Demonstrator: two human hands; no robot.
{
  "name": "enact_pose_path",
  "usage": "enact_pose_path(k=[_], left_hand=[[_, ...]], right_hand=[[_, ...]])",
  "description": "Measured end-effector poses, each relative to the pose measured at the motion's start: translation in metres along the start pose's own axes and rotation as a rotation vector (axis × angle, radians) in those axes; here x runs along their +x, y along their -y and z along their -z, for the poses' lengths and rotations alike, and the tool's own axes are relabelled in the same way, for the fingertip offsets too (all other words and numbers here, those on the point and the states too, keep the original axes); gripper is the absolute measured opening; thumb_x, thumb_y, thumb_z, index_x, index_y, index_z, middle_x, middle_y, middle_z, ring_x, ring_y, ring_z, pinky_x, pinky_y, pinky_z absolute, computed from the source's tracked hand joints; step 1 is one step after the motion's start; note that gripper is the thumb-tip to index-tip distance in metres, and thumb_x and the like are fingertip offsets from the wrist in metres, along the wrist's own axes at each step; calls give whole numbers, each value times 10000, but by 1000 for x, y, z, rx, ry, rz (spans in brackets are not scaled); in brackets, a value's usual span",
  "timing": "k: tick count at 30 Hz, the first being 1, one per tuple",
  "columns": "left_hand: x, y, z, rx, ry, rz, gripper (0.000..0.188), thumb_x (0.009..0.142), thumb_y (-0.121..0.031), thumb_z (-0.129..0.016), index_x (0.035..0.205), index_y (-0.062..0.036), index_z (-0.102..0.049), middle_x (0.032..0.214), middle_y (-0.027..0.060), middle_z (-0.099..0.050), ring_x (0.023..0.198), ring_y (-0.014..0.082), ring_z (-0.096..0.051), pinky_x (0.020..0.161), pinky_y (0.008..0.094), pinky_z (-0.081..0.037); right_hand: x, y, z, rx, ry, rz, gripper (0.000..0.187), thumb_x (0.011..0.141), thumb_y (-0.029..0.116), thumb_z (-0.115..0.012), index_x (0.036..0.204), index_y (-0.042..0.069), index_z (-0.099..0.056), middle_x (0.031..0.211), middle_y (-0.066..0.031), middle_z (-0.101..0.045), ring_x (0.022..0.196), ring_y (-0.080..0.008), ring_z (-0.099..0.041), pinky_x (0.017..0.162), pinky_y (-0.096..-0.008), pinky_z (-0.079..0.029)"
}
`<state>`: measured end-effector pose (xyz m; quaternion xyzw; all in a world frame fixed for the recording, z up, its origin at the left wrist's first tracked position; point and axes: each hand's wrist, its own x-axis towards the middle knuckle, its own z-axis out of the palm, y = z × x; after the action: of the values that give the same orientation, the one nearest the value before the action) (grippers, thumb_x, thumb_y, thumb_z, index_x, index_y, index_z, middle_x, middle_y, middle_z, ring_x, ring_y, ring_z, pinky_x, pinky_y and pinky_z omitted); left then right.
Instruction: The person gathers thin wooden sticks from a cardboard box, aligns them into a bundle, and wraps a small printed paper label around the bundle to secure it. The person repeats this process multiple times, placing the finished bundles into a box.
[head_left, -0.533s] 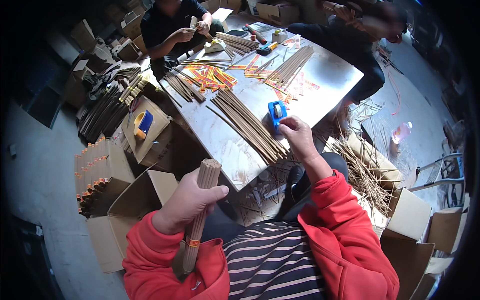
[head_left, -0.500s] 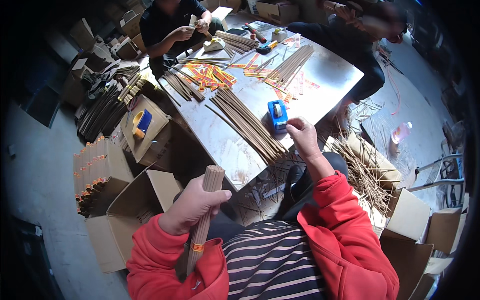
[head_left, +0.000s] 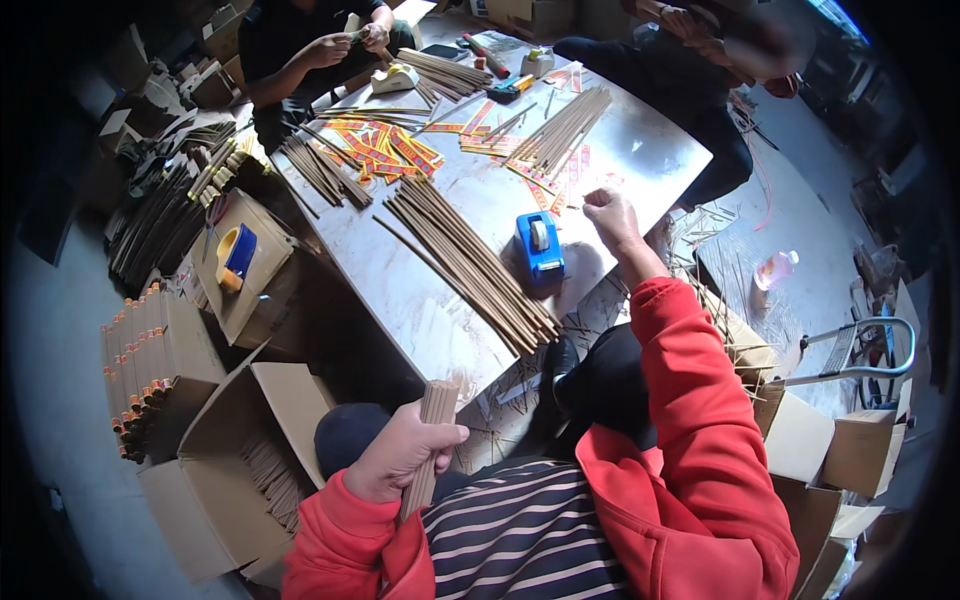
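Note:
My left hand is wrapped around an upright bundle of thin brown incense sticks, held in front of my lap; its lower end is hidden by my sleeve. Over the right part of the table, my right hand has thumb and forefinger pinched together. Whatever is at the fingertips is too small to make out. Just left of that hand stands a blue tape dispenser. Red and yellow paper strips lie beyond the fingertips. A row of loose incense sticks stretches across the table's near side.
More strips and sticks cover the far tabletop. At lower left are an open carton and stacked finished bundles. A box with a tape roll stands left. Two people work across the table. A bottle stands at right.
My right hand has moved from the tape dispenser farther over the table, toward the paper strips. My left hand and its bundle sit slightly lower in view. The whole view has shifted a little.

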<state>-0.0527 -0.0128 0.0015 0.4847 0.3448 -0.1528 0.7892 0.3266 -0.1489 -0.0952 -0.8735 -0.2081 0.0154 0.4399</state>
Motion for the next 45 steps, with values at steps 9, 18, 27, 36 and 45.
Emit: enact_pose_path(k=[9, 18, 27, 36, 45], left_hand=[[25, -7, 18, -49, -21, 24, 151, 733, -53, -652, 739, -17, -505, 568, 59, -491, 433, 130, -474, 425, 241, -398], [38, -15, 21, -70, -11, 65, 143, 730, -34, -651, 766, -10, -515, 562, 50, -490, 431, 128, -480, 414, 237, -393], [35, -12, 24, -73, 32, 51, 203, 752, -33, -644, 899, 47, -529, 691, 42, -514, 489, 84, -473, 442, 204, -396], [23, -10, 12, -32, 41, 2, 146, 737, -59, -655, 751, -18, -516, 573, 53, -496, 451, 128, -481, 440, 236, -398], [4, -9, 10, 23, 53, -70, 185, 739, -60, -653, 833, -21, -498, 583, 32, -482, 442, 111, -476, 421, 242, -398]], right_hand=[[62, 10, -35, -526, 297, 209, 264, 688, 79, -633, 946, 131, -645, 1024, -125, -586, 1024, -311, -540, 854, -377, -450], [68, 16, -15, -647, 608, 408, 341, 696, 32, -644, 1009, 165, -618, 1084, -100, -522, 1076, -306, -491, 899, -387, -421], [76, 12, -10, -457, 546, 489, 190, 720, 127, -670, 896, 107, -604, 960, -90, -546, 972, -273, -525, 826, -377, -442], [72, 25, -5, 342, 230, 259, 159, 783, 72, -685, 851, 13, -553, 844, -54, -596, 780, -141, -578, 710, -252, -469], [-54, 96, 11, 1437, 319, -356, 298, 923, 175, -492, 1077, -79, -496, 984, -182, -593, 933, -255, -604, 821, -337, -542]])
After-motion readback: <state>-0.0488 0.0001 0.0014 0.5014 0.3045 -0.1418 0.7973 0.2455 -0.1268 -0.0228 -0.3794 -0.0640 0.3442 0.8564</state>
